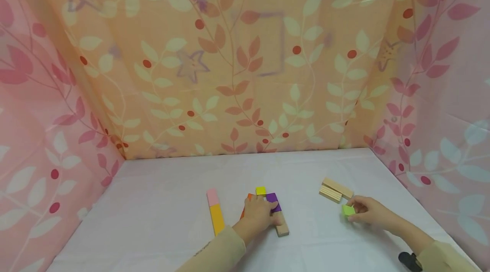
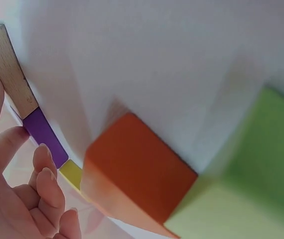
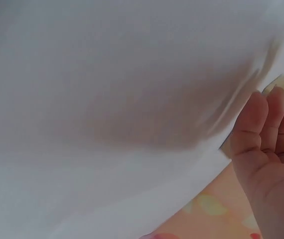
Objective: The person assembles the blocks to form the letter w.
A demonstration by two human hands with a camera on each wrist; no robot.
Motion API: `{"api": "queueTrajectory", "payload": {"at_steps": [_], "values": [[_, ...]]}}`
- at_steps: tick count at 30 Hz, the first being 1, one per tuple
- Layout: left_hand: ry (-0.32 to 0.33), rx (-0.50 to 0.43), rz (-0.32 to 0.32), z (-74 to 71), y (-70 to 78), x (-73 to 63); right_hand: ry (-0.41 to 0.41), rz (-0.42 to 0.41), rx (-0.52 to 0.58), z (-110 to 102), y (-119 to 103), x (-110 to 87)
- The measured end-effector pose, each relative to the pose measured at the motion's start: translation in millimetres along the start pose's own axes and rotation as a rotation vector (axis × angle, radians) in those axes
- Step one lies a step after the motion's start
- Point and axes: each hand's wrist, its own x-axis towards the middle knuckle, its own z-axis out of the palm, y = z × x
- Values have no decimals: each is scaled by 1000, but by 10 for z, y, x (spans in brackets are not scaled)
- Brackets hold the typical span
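Green cube (image 1: 348, 210) sits pinched in my right hand (image 1: 369, 211) on the surface (image 1: 160, 204), right of the row of blocks (image 1: 281, 216) my left hand (image 1: 259, 216) presses with curled fingers, so I'd steady that row while bringing it over.

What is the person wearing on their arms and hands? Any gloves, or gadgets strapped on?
No gloves: both the left hand and the right hand are bare. Each arm is covered to the wrist by a beige sleeve. A small black device sits at the right wrist, against the cuff. No rings or markings are visible.
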Motion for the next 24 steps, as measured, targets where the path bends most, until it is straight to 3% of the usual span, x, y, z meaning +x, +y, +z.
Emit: {"api": "queueTrajectory", "payload": {"at_steps": [4,12,24], "values": [[-17,-20,1,-12,2,-7,-15,-4,-6,105,-84,8],[-35,-15,-5,-31,12,-13,-42,-109,20,355,-208,39],[-37,1,-14,-39,25,-23,-77,-122,94,759,-502,118]]}}
